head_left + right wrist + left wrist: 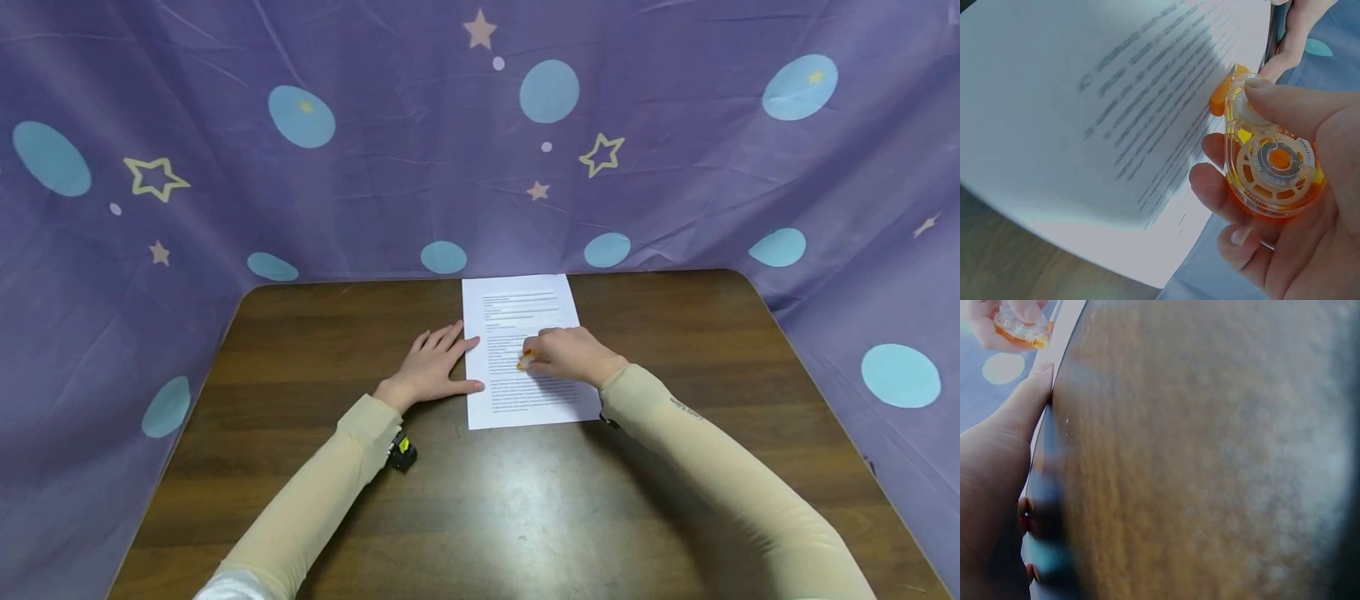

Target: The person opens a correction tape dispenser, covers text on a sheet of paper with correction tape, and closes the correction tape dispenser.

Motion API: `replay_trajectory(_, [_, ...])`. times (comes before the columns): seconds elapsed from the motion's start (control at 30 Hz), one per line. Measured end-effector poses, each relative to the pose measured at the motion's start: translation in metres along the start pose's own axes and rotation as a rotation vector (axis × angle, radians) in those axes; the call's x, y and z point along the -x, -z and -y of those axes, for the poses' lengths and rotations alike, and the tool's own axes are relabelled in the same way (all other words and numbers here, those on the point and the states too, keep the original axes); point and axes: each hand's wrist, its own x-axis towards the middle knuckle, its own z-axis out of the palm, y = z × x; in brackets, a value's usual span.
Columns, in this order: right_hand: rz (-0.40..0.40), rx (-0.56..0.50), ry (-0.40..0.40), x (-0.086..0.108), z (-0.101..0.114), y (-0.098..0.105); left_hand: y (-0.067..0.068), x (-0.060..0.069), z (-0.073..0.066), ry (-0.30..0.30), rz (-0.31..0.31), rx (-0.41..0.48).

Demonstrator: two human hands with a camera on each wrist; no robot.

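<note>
A sheet of printed paper (525,404) lies on the wooden table, covered in lines of text. My right hand (572,354) grips a correction tape dispenser (1272,162), a clear case with orange and yellow parts and a round spool inside. Its orange tip points at the printed lines near the middle of the sheet; whether it touches the paper I cannot tell. My left hand (431,371) lies flat with fingers spread at the sheet's left edge, thumb and index fingertip resting on the paper. In the left wrist view, the left thumb (1025,403) lies along the paper's edge.
The brown wooden table (300,400) reaches back to a purple curtain (390,167) with blue ovals and stars, which also hangs along both sides. A small black camera (402,452) is strapped at the left wrist.
</note>
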Motion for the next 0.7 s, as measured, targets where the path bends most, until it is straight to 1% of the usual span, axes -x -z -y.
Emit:
replay_trajectory(0.23, [-0.001,0.015,0.030,-0.011,0.013,0.001,0.001,0.000,0.000,-0.001,0.001,-0.002])
replay_trajectory(0.4, [0.010,0.031,0.050,-0.019,0.020,-0.001,-0.001,-0.001,0.001,-0.002,-0.003,-0.010])
replay_trajectory(0.53, [0.031,0.047,0.050,-0.025,0.024,-0.003,-0.002,-0.002,0.002,-0.005,-0.007,-0.014])
replay_trajectory(0.7, [0.038,0.066,0.050,-0.031,0.029,-0.003,-0.001,-0.001,0.001,-0.004,-0.008,-0.013])
